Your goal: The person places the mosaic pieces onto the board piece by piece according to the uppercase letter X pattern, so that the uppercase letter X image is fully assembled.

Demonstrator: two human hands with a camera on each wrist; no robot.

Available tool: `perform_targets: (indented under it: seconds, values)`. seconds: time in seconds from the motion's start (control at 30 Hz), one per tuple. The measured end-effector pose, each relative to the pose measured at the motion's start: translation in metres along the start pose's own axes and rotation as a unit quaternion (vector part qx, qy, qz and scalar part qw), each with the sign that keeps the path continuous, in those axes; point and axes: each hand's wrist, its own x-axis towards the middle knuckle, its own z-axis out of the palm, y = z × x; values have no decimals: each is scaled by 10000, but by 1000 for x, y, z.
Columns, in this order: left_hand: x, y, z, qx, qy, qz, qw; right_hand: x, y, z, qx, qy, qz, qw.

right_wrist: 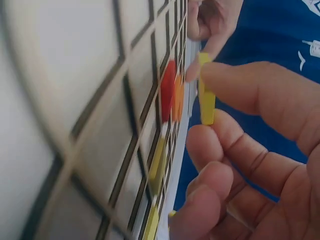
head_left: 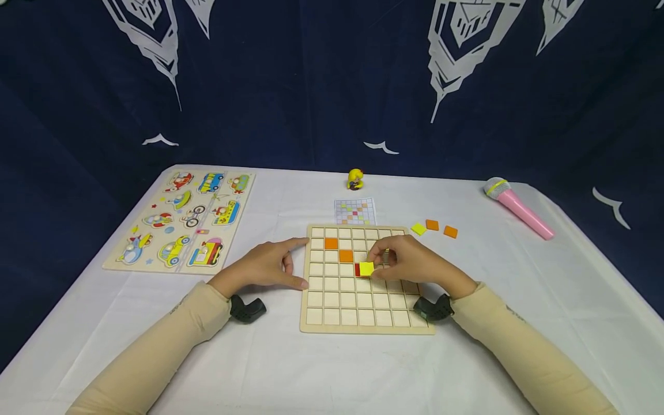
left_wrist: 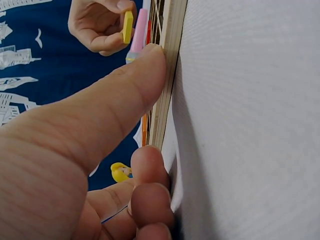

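A wooden grid board [head_left: 367, 329] lies flat on the table. Between thumb and fingertips my right hand [head_left: 410, 260] pinches a yellow square tile [head_left: 366, 269], held just above the grid and partly covering a red tile [head_left: 357, 270]. Two orange tiles [head_left: 331, 243] sit in cells to the upper left of the red one. In the right wrist view, yellow tiles [right_wrist: 158, 161] also lie in the grid, mostly hidden by my hand in the head view. My left hand [head_left: 264, 265] touches the board's left edge with thumb and index finger spread apart.
Behind the board lie a printed pattern card [head_left: 355, 211] and a small yellow-haired figurine [head_left: 355, 179]. A loose yellow tile [head_left: 418, 229] and two orange tiles [head_left: 432, 225] are to the right. A vehicle puzzle board [head_left: 181, 222] is at left, a pink toy microphone [head_left: 524, 213] at far right.
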Motion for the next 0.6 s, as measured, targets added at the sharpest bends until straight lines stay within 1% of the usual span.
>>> perform_targets:
  seconds: [0.13, 0.4, 0.6]
  values:
    - [0, 0, 0, 2, -1, -7, 10000, 4, -6, 4, 1, -118, 60, 9999]
    - [0, -2, 0, -10, 8, 9, 10000, 13, -16, 14, -133, -360, -181, 9991]
    - [1, -3, 1, 2, 15, 55, 10000, 19, -24, 21, -258, -559, -113, 9980]
